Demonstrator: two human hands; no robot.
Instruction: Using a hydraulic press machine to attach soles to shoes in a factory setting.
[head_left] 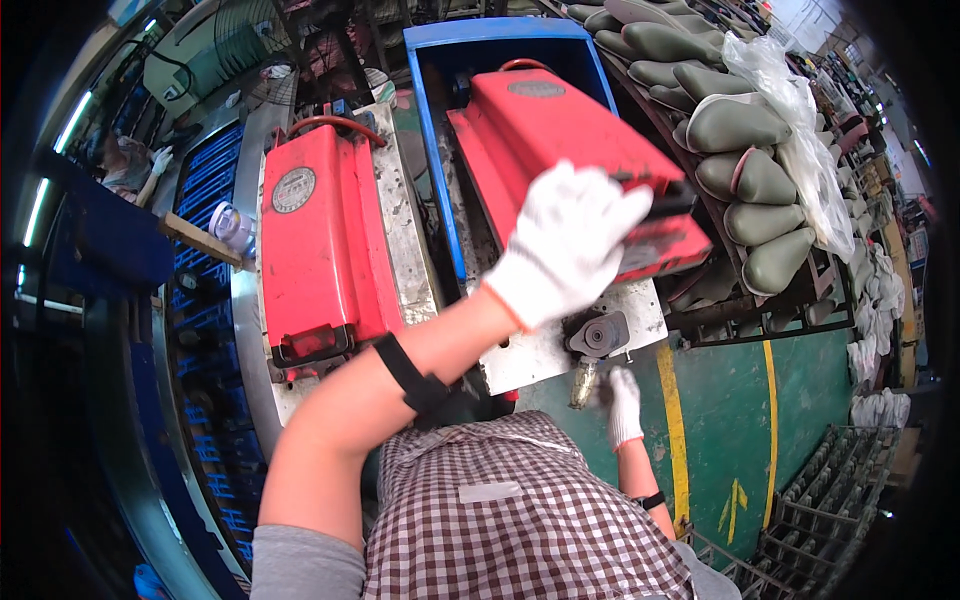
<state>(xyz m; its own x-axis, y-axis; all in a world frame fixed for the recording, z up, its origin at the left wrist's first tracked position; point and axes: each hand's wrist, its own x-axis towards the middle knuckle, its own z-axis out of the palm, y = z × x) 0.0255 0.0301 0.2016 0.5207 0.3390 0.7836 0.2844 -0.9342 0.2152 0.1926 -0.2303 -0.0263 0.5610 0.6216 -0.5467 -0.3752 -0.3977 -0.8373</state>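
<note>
My left hand (562,245), in a white knit glove, is closed at the front end of a red machine cover (545,125), beside its black-edged front opening (672,203). The fingertips are partly hidden. The cover sits at an angle over a blue open-topped housing (490,33). Below it a pale metal plate (525,362) carries a dark round valve-like part (600,335) with a brass-coloured fitting (583,385). My right hand (625,408), also gloved in white, is just right of that fitting. Its fingers are blurred, and whether they grip anything is unclear.
A second red cover (315,235) stands to the left, with a clear bottle (232,228) beside it. Olive-green boot-shaped pieces (745,125) fill a rack at the right, partly under clear plastic (815,180). Metal racks (830,500) stand at the lower right.
</note>
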